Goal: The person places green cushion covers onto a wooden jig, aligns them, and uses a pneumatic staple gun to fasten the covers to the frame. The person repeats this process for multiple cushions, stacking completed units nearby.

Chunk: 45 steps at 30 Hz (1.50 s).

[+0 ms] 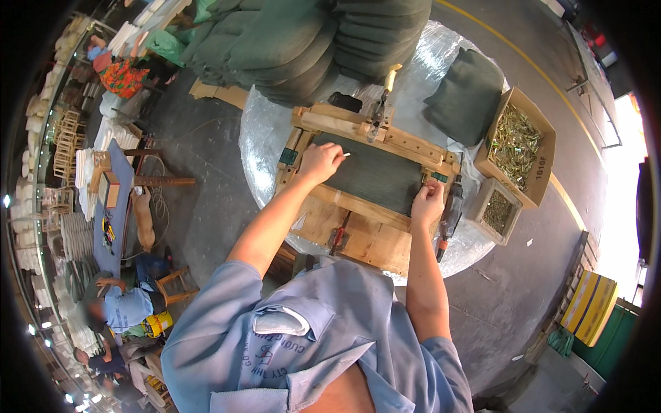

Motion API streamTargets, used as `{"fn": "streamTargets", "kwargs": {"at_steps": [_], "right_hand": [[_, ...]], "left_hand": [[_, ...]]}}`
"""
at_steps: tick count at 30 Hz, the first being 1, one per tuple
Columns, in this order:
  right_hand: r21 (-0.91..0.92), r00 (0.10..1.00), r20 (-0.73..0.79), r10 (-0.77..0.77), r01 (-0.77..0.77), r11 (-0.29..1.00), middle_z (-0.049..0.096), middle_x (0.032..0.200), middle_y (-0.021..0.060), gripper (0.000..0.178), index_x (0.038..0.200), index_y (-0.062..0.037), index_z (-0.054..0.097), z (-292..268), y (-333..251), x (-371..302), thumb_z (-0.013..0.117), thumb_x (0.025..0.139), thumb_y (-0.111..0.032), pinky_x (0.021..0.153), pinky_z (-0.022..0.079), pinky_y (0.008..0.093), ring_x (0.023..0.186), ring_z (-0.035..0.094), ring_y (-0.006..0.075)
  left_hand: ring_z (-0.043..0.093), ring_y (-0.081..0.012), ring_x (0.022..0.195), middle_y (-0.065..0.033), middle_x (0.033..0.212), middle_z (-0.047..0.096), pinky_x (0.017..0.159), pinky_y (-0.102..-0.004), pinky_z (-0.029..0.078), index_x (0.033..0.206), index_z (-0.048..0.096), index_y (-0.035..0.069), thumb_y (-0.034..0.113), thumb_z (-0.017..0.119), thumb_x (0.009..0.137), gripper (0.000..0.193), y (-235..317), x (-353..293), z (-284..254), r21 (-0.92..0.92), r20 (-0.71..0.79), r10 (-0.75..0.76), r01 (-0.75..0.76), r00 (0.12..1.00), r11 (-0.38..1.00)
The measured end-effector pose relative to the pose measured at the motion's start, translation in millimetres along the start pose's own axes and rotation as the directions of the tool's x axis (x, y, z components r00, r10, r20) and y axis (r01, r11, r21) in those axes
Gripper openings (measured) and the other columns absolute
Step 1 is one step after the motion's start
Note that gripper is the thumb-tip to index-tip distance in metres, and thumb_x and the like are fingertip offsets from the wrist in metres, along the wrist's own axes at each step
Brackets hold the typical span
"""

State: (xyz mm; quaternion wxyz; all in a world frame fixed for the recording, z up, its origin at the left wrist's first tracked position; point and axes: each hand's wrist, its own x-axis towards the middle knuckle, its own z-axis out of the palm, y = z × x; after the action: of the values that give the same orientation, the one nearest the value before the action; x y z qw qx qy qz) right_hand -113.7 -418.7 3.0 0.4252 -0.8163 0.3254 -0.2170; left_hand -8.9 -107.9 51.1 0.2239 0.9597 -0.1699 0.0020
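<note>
My left hand is closed in a pinch on a small white piece, over the left part of a dark grey-green panel. That panel lies inside a wooden frame jig. At the frame's right end my right hand has its fingertips pinched together; what they hold, if anything, is too small to make out. Just above those fingertips is a small green plate. A similar green plate sits at the left end. A toggle clamp with a yellowish handle stands on the far rail.
A power screwdriver lies right of the jig. Beyond it are a cardboard box of metal hardware and a smaller tray of small parts. Stacked dark green cushions rise at the far side. Other people sit at the left.
</note>
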Motion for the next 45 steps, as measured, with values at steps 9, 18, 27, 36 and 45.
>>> {"fn": "streamTargets", "kwargs": {"at_steps": [9, 18, 27, 36, 45], "right_hand": [[-0.029, 1.000, 0.006, -0.014, 0.015, 0.999, 0.071, 0.076, 0.0109, 0.007, 0.100, -0.0089, 0.067, 1, -4, -1, 0.068, 0.093, -0.010, 0.067, 0.056, 0.0425, 0.069, 0.073, 0.0303], [-0.051, 0.999, 0.003, -0.038, 0.038, 0.998, 0.074, 0.077, 0.0116, 0.010, 0.103, -0.0098, 0.071, 3, 1, -1, 0.068, 0.093, -0.010, 0.066, 0.056, 0.0427, 0.069, 0.073, 0.0298], [-0.071, 1.000, 0.015, -0.007, 0.008, 0.997, 0.070, 0.073, 0.0103, 0.008, 0.101, -0.0094, 0.070, 0, -9, -2, 0.068, 0.093, -0.010, 0.065, 0.055, 0.0411, 0.065, 0.070, 0.0281], [-0.068, 0.999, 0.002, -0.047, 0.047, 0.997, 0.070, 0.073, 0.0094, 0.009, 0.101, -0.0096, 0.068, 3, -4, -2, 0.070, 0.092, -0.011, 0.065, 0.055, 0.0411, 0.066, 0.070, 0.0281], [-0.098, 0.999, 0.016, -0.039, 0.040, 0.994, 0.072, 0.074, 0.0100, 0.014, 0.105, -0.0108, 0.067, 0, -9, -2, 0.071, 0.092, -0.012, 0.067, 0.056, 0.0432, 0.068, 0.073, 0.0295]], "left_hand": [[0.075, -0.0330, 0.086, -0.0076, 0.086, 0.078, 0.083, -0.0458, 0.055, 0.095, 0.072, 0.013, 0.036, 0.076, 0.097, 0.023, -61, 17, -1, 0.073, -0.103, -0.391, 0.398, 0.915, 0.914], [0.076, -0.0292, 0.081, -0.0024, 0.082, 0.078, 0.081, -0.0459, 0.054, 0.098, 0.073, 0.015, 0.036, 0.075, 0.097, 0.021, -73, 8, 15, -0.194, -0.215, -0.428, 0.391, 0.878, 0.900], [0.075, -0.0308, 0.077, -0.0038, 0.079, 0.078, 0.087, -0.0489, 0.049, 0.095, 0.072, 0.015, 0.029, 0.072, 0.096, 0.014, -83, 2, 26, -0.080, -0.212, -0.412, 0.405, 0.886, 0.911], [0.076, -0.0342, 0.080, -0.0087, 0.081, 0.077, 0.078, -0.0488, 0.056, 0.099, 0.069, 0.010, 0.031, 0.077, 0.095, 0.023, -87, 10, 26, -0.146, -0.222, -0.452, 0.429, 0.864, 0.892], [0.074, -0.0298, 0.078, -0.0097, 0.084, 0.075, 0.074, -0.0427, 0.058, 0.110, 0.061, 0.006, 0.035, 0.085, 0.092, 0.042, -79, 11, 14, -0.329, -0.176, -0.506, 0.434, 0.844, 0.839]]}}
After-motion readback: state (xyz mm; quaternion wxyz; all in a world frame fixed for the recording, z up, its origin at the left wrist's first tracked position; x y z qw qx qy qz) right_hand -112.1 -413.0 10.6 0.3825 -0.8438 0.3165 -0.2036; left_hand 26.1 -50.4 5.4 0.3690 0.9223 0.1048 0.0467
